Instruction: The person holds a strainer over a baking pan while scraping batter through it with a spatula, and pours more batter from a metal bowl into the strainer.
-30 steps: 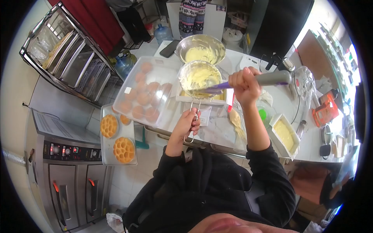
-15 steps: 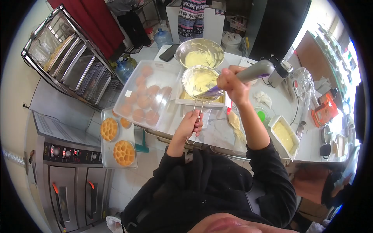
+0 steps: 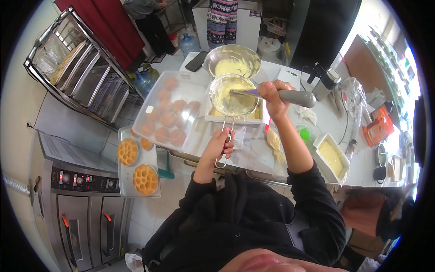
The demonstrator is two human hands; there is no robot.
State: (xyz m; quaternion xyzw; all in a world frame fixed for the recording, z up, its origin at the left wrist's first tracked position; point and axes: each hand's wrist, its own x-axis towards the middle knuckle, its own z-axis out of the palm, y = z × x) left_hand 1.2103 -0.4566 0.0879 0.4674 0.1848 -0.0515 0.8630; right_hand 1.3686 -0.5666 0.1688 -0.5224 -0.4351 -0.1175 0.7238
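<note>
My left hand (image 3: 219, 146) is closed round the wire handle of a round metal strainer (image 3: 244, 113). Pale yellow batter (image 3: 227, 87) clings inside its mesh. In my right hand (image 3: 275, 94) is a spatula (image 3: 297, 97) with a grey handle and a purple part, its head in the batter inside the strainer. Below the strainer stands a lined rectangular pan (image 3: 258, 119) holding yellow batter, partly hidden by it. Just behind, a large metal bowl (image 3: 254, 61) contains more of the pale batter.
A clear plastic box (image 3: 144, 119) with round brown buns is at the left, near a tray (image 3: 156, 190) of patterned baked rounds. On the right are a filled loaf pan (image 3: 331, 156), a piping bag (image 3: 274, 144) and a hand mixer (image 3: 327, 81). A phone (image 3: 196, 62) lies behind.
The spatula has swung from the strainer's near right edge to its far side and now lies more level. Batter that covered the mesh is gathered toward the far side, baring the near part.
</note>
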